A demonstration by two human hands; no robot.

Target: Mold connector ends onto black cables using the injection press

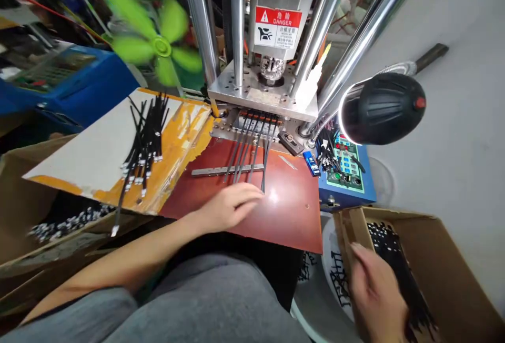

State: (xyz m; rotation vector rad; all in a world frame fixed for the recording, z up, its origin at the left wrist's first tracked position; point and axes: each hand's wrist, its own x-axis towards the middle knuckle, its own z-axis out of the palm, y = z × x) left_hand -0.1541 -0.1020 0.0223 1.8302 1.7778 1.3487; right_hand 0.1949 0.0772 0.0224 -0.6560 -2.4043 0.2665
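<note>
My left hand [231, 206] lies on the red-brown work plate [284, 211], fingers stretched out toward the ends of several black cables [248, 153] that run into the press fixture [258, 119]. It holds nothing. My right hand [376, 293] is low at the right, over the edge of a cardboard box [442, 274] full of black cables [398, 264]. Its fingers are smeared by motion, so a grip does not show. A bundle of black cables with white ends [144, 140] lies on the tilted board [98, 148] at the left.
The press [276, 22] with steel columns and a red danger label stands behind the plate. A black lamp head [381, 109] hangs at the right above a blue control box [345, 167]. A green fan [155, 43] spins at the back left. Another cardboard box [47, 227] sits lower left.
</note>
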